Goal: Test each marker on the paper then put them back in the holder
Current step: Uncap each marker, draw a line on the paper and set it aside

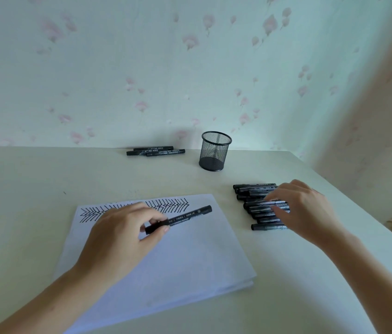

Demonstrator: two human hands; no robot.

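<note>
One marker (179,219) is pinched in our left hand (120,233) over the paper (190,256), its long axis running up and right from the fingers, while our right hand (303,210), fingers loosely spread, touches the marker row (255,196) lying crosswise under them, the holder (215,150) beyond.

Left hand (120,233) is extended from 7 o'clock, thumb and fingers curled in a pinch. Right hand (303,208) is extended from 4 o'clock, palm down, fingers spread and relaxed.
</note>
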